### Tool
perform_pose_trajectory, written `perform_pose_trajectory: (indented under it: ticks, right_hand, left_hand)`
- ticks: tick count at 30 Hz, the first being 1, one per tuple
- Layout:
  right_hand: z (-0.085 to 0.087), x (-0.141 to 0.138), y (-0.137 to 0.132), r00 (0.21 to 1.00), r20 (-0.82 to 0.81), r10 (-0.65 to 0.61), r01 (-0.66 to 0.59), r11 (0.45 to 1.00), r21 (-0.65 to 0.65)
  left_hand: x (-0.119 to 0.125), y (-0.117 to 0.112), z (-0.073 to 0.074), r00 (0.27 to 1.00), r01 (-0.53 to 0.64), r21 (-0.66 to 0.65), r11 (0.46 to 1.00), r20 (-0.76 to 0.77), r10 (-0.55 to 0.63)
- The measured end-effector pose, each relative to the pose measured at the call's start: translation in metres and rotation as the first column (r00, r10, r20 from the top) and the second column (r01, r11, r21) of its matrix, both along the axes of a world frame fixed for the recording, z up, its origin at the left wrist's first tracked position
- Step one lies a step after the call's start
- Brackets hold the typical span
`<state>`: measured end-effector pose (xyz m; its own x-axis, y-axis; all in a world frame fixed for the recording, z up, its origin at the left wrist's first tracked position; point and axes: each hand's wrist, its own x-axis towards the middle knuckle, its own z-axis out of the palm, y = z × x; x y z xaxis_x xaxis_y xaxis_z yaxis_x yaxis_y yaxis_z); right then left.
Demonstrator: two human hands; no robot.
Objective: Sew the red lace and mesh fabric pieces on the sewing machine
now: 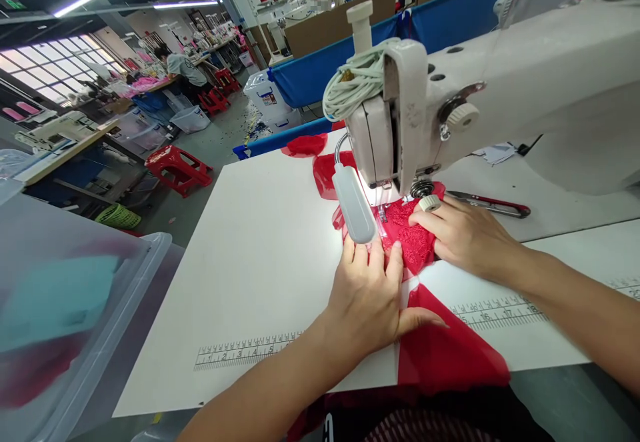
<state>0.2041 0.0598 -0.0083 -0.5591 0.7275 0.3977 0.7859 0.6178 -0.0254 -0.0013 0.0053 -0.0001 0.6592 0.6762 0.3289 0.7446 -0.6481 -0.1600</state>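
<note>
A piece of red lace fabric [411, 245] lies under the needle and presser foot [383, 213] of a white sewing machine [500, 75]. My left hand [367, 289] rests flat on the cloth in front of the foot, fingers stretched out and thumb spread to the right. On the right side of the lace, my right hand [463, 232] has its thumb and fingers closed on the fabric's edge. Sheer red fabric [445, 342] trails from the lace over the table's front edge. A small lamp [354, 203] on a bent neck partly hides the sewing spot.
Thread snips [490, 204] lie behind my right hand. More red pieces [326, 174] sit on the white table [240, 262] behind the lamp. A clear plastic bin [125, 309] stands at the left. Beyond are a red stool [179, 169], a blue cloth trough [325, 69] and people at other machines.
</note>
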Motion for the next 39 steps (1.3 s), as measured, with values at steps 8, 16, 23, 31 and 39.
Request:
perform_pose_trajectory:
  ticks: [8, 16, 23, 31, 39]
  right_hand:
    - [-0.006, 0.0, 0.005, 1.0, -0.004, -0.024, 0.024, 1.0, 0.006]
    - [-0.002, -0.001, -0.002, 0.996, -0.019, -0.083, 0.085, 0.991, 0.102]
    - [-0.009, 0.002, -0.011, 0.972, -0.129, 0.198, -0.195, 0.98, 0.032]
    - [-0.008, -0.003, -0.008, 0.952, -0.143, 0.271, -0.276, 0.961, -0.014]
    - [-0.006, -0.008, -0.009, 0.95, -0.264, 0.169, -0.204, 0.972, -0.113]
  left_hand:
    - [-0.001, 0.005, -0.005, 0.999, -0.025, 0.025, 0.999, -0.019, 0.026]
    - [0.002, 0.008, 0.0, 1.0, 0.031, -0.037, 0.999, 0.0, -0.031]
    - [-0.003, 0.018, 0.003, 0.993, -0.06, -0.051, 0.997, 0.096, 0.064]
    - [-0.005, 0.024, -0.005, 0.98, -0.044, -0.146, 0.988, 0.184, 0.07]
    - [-0.004, 0.032, -0.003, 0.947, -0.023, -0.288, 0.957, 0.302, 0.114]
